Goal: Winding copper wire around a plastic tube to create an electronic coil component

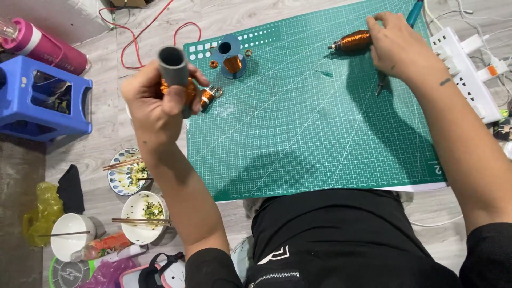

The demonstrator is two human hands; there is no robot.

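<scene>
Underneath, green cutting mat [320, 133], grey plank floor [101, 133], blue stool [42, 98]

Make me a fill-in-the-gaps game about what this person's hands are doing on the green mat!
1. The left hand holds up a grey plastic ____ wound with copper wire.
2. The right hand touches a copper wire spool lying on the green ____.
3. Wooden chopsticks rest across a white ____ on the floor.

Missing words: tube; cutting mat; bowl

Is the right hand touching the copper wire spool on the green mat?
Touching. The head view shows the right hand fingertips resting on the copper spool.
</scene>
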